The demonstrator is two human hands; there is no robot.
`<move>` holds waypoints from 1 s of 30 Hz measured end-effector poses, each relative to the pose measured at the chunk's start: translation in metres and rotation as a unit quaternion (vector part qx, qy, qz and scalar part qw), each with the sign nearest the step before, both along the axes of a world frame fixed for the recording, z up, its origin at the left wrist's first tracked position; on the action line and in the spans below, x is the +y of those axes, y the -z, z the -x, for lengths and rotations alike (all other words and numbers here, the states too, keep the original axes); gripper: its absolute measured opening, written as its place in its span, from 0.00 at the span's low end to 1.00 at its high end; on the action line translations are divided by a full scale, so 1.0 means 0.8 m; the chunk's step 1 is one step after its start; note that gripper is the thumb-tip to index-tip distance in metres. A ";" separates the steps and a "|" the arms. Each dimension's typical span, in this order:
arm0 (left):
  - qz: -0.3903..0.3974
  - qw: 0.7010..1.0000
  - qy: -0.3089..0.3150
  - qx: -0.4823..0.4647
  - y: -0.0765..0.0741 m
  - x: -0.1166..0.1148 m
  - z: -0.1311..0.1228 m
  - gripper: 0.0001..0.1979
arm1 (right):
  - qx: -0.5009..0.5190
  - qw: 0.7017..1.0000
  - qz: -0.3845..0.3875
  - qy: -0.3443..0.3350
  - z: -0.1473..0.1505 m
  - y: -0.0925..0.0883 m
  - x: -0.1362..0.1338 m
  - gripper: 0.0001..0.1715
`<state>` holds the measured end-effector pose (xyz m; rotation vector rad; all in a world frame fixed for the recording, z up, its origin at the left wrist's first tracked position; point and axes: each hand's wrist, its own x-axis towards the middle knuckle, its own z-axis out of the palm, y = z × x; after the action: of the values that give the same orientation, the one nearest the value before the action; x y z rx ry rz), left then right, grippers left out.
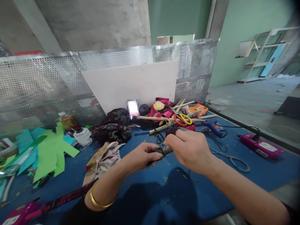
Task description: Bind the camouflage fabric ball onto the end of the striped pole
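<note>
Over the middle of the blue table, my left hand (144, 154) is closed around a small dark patterned cloth bundle (159, 150). My right hand (189, 147) meets it from the other side, its fingers pressed together at the bundle's grey wrapped end. Whatever is between those right fingertips is hidden. Dark fabric (172, 129) shows just behind the right knuckles. Beyond the hands lie scissors (180, 119) with orange and yellow handles, and a blue glue gun (213, 127). A floral cloth (105, 159) rests left of my left hand.
Green paper strips (50, 153), a white string spool (82, 136) and a bottle (67, 121) occupy the left. Dark camouflage cloth (112, 131) and wooden sticks (161, 126) lie behind. Purple power strips (261, 146) sit at both sides. A perforated metal screen (194, 65) borders the back.
</note>
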<state>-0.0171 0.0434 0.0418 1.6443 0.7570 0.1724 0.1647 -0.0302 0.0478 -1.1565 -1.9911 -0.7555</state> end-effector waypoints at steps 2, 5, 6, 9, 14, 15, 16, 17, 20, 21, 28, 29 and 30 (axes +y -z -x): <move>0.021 1.000 0.007 -0.005 -0.001 0.001 0.002 0.14 | 0.006 1.000 -0.007 0.006 0.000 -0.002 -0.001 0.15; 0.044 0.999 0.004 -0.013 -0.002 0.002 0.004 0.14 | 0.021 1.000 -0.014 0.010 -0.002 -0.002 -0.005 0.15; 0.046 0.999 0.004 -0.013 -0.001 0.002 0.004 0.14 | 0.020 1.000 -0.014 0.009 -0.002 -0.002 -0.007 0.16; 0.015 1.000 0.008 -0.002 0.002 -0.002 0.001 0.12 | 0.006 1.000 -0.004 0.011 0.001 -0.002 -0.007 0.16; -0.155 0.987 0.001 0.051 0.003 -0.011 -0.002 0.11 | -0.008 0.994 0.086 0.060 0.002 -0.008 0.010 0.13; -0.194 0.979 -0.003 0.070 0.002 -0.013 -0.003 0.10 | -0.010 0.991 0.111 0.076 0.001 -0.010 0.015 0.13; -0.230 0.969 -0.009 0.088 0.000 -0.015 -0.003 0.09 | -0.012 0.987 0.133 0.089 0.000 -0.013 0.020 0.13; -0.260 0.960 -0.015 0.105 -0.002 -0.017 -0.004 0.08 | -0.016 0.983 0.155 0.097 -0.001 -0.015 0.024 0.13; -0.321 0.936 -0.016 0.146 -0.006 -0.023 -0.007 0.06 | -0.043 0.973 0.212 0.084 -0.003 -0.019 0.031 0.14; -0.330 0.931 -0.013 0.157 -0.006 -0.025 -0.008 0.06 | -0.052 0.971 0.223 0.075 -0.002 -0.020 0.033 0.14; -0.420 0.883 0.019 0.208 -0.002 -0.029 -0.009 0.08 | -0.066 0.962 0.253 0.079 0.001 -0.019 0.037 0.14; -0.441 0.871 0.033 0.214 -0.001 -0.029 -0.010 0.09 | -0.069 0.958 0.265 0.083 0.001 -0.019 0.038 0.13; -0.463 0.857 0.048 0.221 0.000 -0.031 -0.011 0.09 | -0.072 0.953 0.280 0.087 0.000 -0.019 0.039 0.13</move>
<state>-0.0083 0.0189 0.0416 2.7018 1.0149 0.0852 0.1643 0.0013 0.0629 -1.6567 -2.3304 -0.3644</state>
